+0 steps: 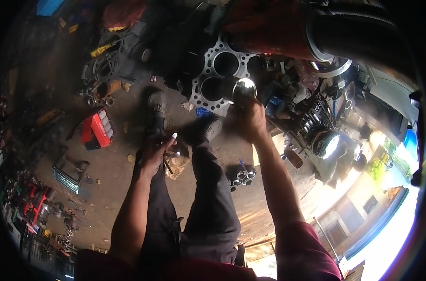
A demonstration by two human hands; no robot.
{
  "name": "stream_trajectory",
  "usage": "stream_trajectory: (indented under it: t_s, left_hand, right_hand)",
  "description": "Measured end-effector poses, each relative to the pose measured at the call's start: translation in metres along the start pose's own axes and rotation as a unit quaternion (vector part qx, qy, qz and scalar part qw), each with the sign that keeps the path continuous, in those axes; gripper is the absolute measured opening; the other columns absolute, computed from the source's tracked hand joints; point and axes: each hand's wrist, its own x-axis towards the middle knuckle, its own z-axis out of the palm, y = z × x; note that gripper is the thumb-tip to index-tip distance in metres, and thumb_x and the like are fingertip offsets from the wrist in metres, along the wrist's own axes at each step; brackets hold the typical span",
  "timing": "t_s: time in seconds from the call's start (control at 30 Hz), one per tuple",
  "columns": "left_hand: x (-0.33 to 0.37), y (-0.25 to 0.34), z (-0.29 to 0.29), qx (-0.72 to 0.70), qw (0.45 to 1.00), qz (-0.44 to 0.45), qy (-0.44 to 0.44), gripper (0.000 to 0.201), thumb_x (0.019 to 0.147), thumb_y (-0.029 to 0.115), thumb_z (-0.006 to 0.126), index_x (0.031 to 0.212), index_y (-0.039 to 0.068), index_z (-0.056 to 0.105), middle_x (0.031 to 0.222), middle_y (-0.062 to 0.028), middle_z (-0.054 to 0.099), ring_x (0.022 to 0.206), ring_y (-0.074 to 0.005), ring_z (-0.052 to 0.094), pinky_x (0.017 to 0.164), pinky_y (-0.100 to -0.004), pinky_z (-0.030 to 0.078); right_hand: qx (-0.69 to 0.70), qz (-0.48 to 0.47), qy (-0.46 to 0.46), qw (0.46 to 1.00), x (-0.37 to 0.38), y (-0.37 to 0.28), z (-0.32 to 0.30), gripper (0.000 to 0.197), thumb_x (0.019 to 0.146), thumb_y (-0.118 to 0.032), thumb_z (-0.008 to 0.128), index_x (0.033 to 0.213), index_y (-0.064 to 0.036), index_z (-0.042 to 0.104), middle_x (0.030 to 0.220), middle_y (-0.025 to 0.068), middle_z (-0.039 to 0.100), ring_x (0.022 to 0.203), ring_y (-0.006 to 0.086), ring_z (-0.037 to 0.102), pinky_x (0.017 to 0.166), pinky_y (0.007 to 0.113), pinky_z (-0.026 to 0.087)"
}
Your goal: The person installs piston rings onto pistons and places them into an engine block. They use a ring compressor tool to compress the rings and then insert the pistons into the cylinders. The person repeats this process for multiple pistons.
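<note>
My right hand (251,118) is closed around a shiny, round-ended metal part (245,88), shaped like a piston. It is held over the near right edge of a grey engine block (202,99) with large round bores. Lower and to the left, my left hand (155,153) is closed, its thumb stretched out. A small shiny metal part (174,153) shows beside its fingers, with a thin dark rod below. My fingers partly hide it, and its kind is unclear. Under that hand lies a piece of brown cardboard (179,167).
Several shiny metal cylinders (242,175) stand to the right of my legs. A red open box (97,129) with pale cylinders lies left. Metal parts (105,70) clutter the far left, and a large red-and-black machine (278,28) overhangs the far right. More parts (316,117) crowd the right.
</note>
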Motion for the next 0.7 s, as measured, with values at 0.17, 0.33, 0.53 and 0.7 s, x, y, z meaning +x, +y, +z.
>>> stream_trajectory:
  t_s: [0.17,0.33,0.53,0.7]
  left_hand:
    - [0.001,-0.01,0.016,-0.005,0.999,-0.03,-0.024,0.031,0.088,0.031,0.074,0.104,0.006,0.069,0.085,-0.0002,0.07,0.056,-0.0024,0.045,0.051,-0.02,0.036]
    - [0.003,-0.014,0.03,0.034,0.998,0.027,-0.039,0.026,0.089,0.029,0.072,0.101,0.007,0.068,0.085,0.0009,0.069,0.058,-0.0007,0.043,0.051,-0.02,0.034]
    - [0.001,-0.027,0.058,0.083,0.995,0.059,-0.02,0.037,0.087,0.028,0.074,0.112,0.003,0.062,0.09,-0.0023,0.067,0.065,-0.0047,0.05,0.054,-0.0219,0.039]
    - [-0.008,-0.034,0.082,0.104,0.994,0.012,-0.034,0.089,0.083,0.026,0.078,0.148,-0.003,0.025,0.121,-0.0127,0.061,0.106,-0.0201,0.063,0.083,-0.031,0.052]
  right_hand:
    - [-0.172,0.144,-0.133,0.966,0.02,0.057,0.038,0.028,0.083,-0.007,0.056,0.105,-0.0135,0.073,0.094,0.0149,0.07,0.086,0.0375,0.067,0.076,0.045,0.055]
    - [0.157,0.011,0.079,0.984,0.015,0.061,0.057,0.032,0.083,-0.007,0.055,0.109,-0.0132,0.072,0.111,0.0124,0.07,0.105,0.0315,0.064,0.092,0.039,0.05]
    - [0.027,0.046,0.059,0.997,-0.02,0.045,-0.023,0.038,0.079,-0.009,0.067,0.117,-0.0138,0.069,0.118,0.0174,0.064,0.113,0.0377,0.058,0.097,0.045,0.048]
    - [0.019,0.167,0.183,0.969,-0.079,0.114,-0.115,0.029,0.076,-0.019,0.076,0.101,-0.0058,0.073,0.097,0.0163,0.069,0.088,0.0347,0.069,0.077,0.039,0.055]
